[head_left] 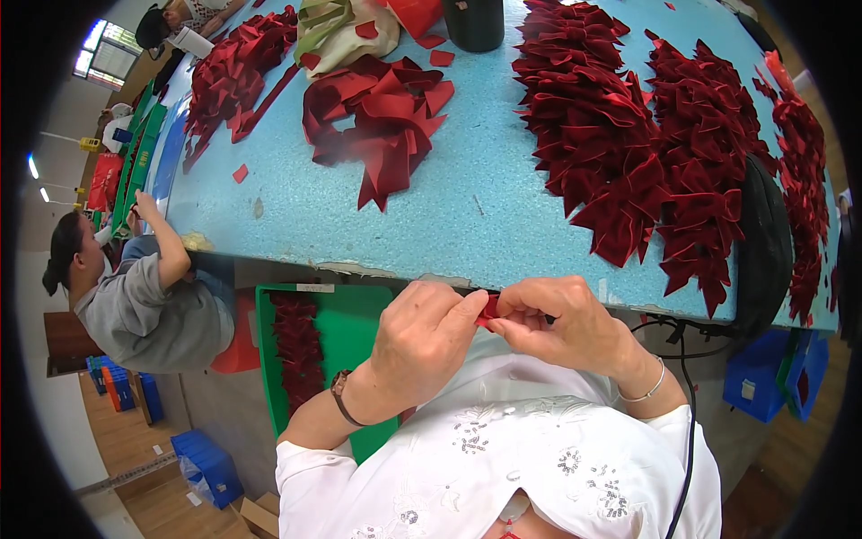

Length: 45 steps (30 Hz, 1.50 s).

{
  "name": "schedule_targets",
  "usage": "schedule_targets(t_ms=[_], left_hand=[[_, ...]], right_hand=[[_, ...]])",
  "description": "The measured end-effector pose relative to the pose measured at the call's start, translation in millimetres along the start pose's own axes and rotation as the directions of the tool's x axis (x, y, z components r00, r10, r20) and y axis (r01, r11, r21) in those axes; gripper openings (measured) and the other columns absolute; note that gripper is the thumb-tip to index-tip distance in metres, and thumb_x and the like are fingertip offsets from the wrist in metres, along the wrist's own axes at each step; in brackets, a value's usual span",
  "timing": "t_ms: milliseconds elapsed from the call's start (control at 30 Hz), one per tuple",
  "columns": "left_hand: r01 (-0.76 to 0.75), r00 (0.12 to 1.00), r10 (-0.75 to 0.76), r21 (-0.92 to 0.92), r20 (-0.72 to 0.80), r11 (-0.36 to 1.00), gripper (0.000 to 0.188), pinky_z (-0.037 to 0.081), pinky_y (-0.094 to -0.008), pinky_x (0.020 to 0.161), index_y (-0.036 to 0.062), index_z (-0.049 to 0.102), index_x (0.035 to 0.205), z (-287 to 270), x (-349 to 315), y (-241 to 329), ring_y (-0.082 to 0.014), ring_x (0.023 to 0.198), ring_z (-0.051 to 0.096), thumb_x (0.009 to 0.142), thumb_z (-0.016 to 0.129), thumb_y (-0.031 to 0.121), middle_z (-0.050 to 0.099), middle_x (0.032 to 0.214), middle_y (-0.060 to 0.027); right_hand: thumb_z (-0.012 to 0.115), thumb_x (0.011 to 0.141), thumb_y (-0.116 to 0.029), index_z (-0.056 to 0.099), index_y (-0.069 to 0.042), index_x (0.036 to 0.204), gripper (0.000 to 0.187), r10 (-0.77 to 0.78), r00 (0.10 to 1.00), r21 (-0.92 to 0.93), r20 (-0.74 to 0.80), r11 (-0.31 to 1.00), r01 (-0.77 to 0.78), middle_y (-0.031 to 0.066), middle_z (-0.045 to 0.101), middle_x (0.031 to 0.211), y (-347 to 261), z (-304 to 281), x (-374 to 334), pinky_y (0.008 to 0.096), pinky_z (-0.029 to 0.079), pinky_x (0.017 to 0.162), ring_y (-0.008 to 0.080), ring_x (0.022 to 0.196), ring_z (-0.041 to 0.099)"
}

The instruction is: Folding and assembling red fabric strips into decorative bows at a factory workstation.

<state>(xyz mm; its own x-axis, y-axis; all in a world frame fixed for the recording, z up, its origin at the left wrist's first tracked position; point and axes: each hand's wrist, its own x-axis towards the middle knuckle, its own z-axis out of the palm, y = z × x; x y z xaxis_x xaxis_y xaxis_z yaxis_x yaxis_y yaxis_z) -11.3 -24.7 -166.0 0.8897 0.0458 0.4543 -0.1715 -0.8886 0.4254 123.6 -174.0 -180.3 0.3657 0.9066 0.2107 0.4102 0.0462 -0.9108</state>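
Observation:
At the near edge of the table, my left hand (422,337) and my right hand (566,323) meet. Between their pinched fingertips is a small piece of dark red ribbon (488,311), mostly hidden by the fingers. Beyond my hands lies a loose heap of cut red velvet ribbon (391,121). To the right, finished-looking red bows (588,117) overlap in a long thick row, with a second row of bows (705,171) beside it. Under the table edge at my left is a green tray (268,337) with a strip of red bows (298,350) in it.
The pale blue table (485,216) carries another ribbon pile (238,67), a cloth bag (346,40), a dark cup (474,22) and a black bag (761,256). A black cable (687,404) hangs at my right. A co-worker (153,292) sits at the left.

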Motion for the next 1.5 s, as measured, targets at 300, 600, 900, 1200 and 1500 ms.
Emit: schedule_targets(t_ms=[300, 600, 900, 1200, 1500], left_hand=[[0.003, 1.000, -0.003, 0.024, -0.014, 1.000, 0.030, 0.049, -0.0341, 0.060, 0.0002, 0.065, 0.092, 4.4, -1.1, -1.0, -0.0240, 0.066, 0.058, 0.064, 0.074, -0.003, 0.060, 0.074, -0.0084], [0.026, 0.996, -0.023, 0.035, -0.081, 0.999, 0.029, 0.045, -0.0337, 0.056, -0.0010, 0.064, 0.092, 8.8, -4.5, -2.8, -0.0234, 0.064, 0.054, 0.063, 0.070, -0.004, 0.054, 0.070, -0.0076], [-0.024, 0.993, 0.038, 0.119, -0.113, 0.993, 0.028, 0.048, -0.0347, 0.059, -0.0014, 0.064, 0.090, 13.2, -3.7, 0.7, -0.0261, 0.066, 0.058, 0.064, 0.074, -0.004, 0.059, 0.074, -0.0107], [0.019, 0.998, -0.010, 0.139, -0.067, 0.990, 0.028, 0.047, -0.0347, 0.059, -0.0012, 0.062, 0.091, 15.2, -3.9, 2.5, -0.0255, 0.066, 0.056, 0.065, 0.073, -0.004, 0.057, 0.074, -0.0102], [0.048, 0.997, -0.042, 0.083, -0.069, 0.995, 0.025, 0.046, -0.0339, 0.057, 0.0032, 0.064, 0.089, 18.2, -5.5, -0.5, -0.0237, 0.063, 0.055, 0.066, 0.071, -0.003, 0.056, 0.070, -0.0070]], right_hand=[[0.070, 0.075, -0.003, 0.061, 0.003, 0.078, 0.011, -0.032, 0.995, -0.130, -0.097, 0.991, 0.020, 0.0084, 0.058, 0.059, 7.7, 11.9, -5.7, 0.0245, 0.042, 0.043, 0.0118, 0.047, 0.052], [0.066, 0.080, -0.003, 0.062, 0.005, 0.078, 0.009, 0.212, 0.976, 0.104, -0.056, 0.973, -0.205, 0.0027, 0.057, 0.059, -3.7, 7.7, -6.6, 0.0201, 0.039, 0.044, 0.0040, 0.052, 0.049], [0.065, 0.080, -0.003, 0.063, 0.005, 0.079, 0.008, 0.344, 0.935, 0.280, -0.085, 0.909, -0.309, -0.0001, 0.058, 0.062, 1.6, 21.6, -5.4, 0.0218, 0.035, 0.044, 0.0013, 0.054, 0.045], [0.062, 0.069, 0.005, 0.057, 0.001, 0.073, 0.008, -0.048, 0.947, -0.142, -0.319, 0.990, 0.002, 0.0050, 0.054, 0.059, 6.2, 30.3, -1.7, 0.0246, 0.036, 0.042, 0.0104, 0.047, 0.047], [0.062, 0.064, 0.007, 0.055, -0.001, 0.073, 0.013, -0.191, 0.938, -0.285, -0.291, 0.953, 0.105, 0.0068, 0.051, 0.058, 7.4, 28.4, 1.3, 0.0281, 0.038, 0.041, 0.0173, 0.047, 0.051]])
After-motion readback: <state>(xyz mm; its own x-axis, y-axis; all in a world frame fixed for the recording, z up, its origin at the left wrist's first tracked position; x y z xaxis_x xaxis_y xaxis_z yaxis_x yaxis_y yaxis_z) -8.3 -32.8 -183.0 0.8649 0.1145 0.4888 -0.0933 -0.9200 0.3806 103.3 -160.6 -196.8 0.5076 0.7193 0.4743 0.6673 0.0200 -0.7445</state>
